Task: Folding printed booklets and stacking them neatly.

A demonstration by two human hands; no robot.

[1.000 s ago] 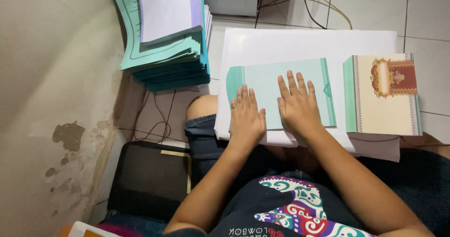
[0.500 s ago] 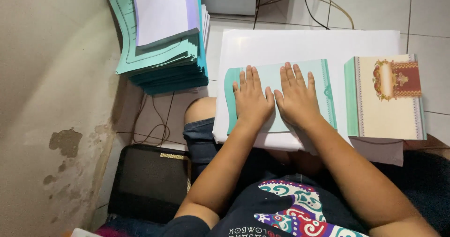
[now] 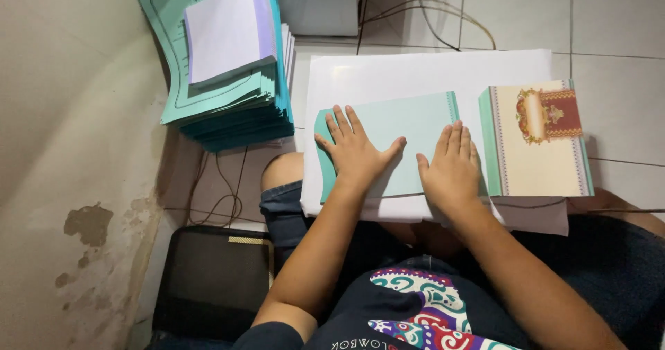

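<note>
A folded mint-green card (image 3: pixel 405 132) lies flat on a white board (image 3: pixel 415 69) that rests across my lap. My left hand (image 3: pixel 355 153) presses on the card's left part with fingers spread. On the card's right edge my right hand (image 3: pixel 450 166) lies flat, fingers together. Neither hand holds anything. Just right of my right hand sits a stack of finished cards (image 3: pixel 537 139), cream with a red and gold ornament and a mint border.
A tall pile of unfolded mint sheets (image 3: pixel 228 94), topped by white paper (image 3: pixel 223 31), stands on the floor at the left by a stained wall (image 3: pixel 69 184). Cables (image 3: pixel 429 18) run across the tiles behind. A black bag (image 3: pixel 211 281) lies near my left knee.
Both hands have slid apart on the card, the left toward its left edge and the right toward its right edge. The view has shifted slightly.
</note>
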